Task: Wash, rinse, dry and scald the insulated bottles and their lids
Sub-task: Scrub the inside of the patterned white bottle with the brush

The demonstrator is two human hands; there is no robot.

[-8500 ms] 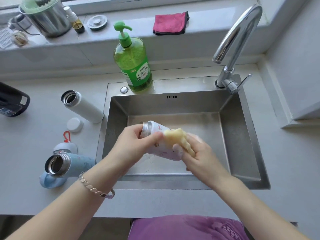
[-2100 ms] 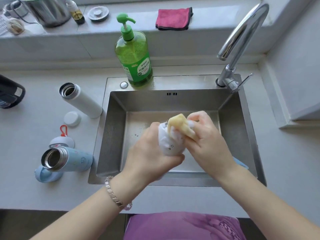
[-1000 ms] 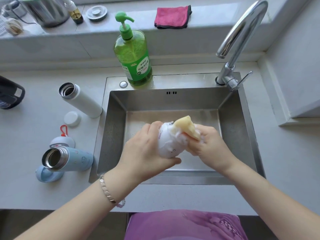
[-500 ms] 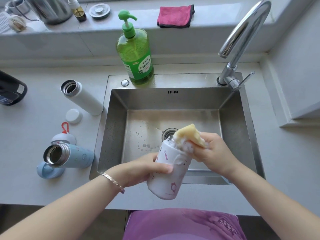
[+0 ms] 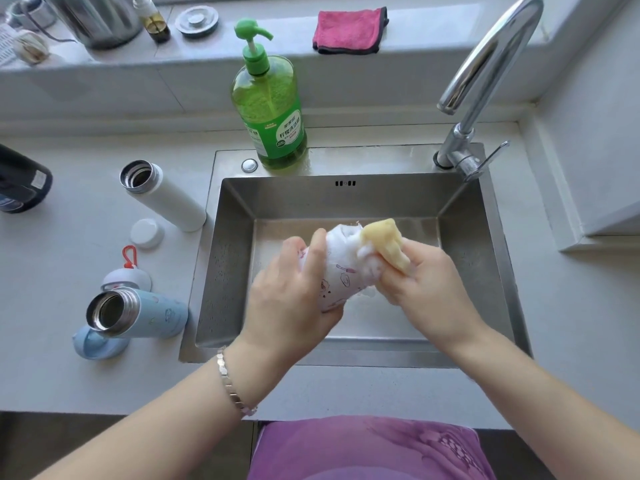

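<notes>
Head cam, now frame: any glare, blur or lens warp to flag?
Head view: bright glare streak along the faucet spout. Head view: the counter edge and sink rim bow, wide-angle warp. Head view: the right hand, sponge and foamy bottle look slightly soft, likely motion blur.

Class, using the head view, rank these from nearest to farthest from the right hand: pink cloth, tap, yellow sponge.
1. Yellow sponge: gripped in the right hand.
2. Tap: beyond the hand, slightly right.
3. Pink cloth: on the back ledge.
</notes>
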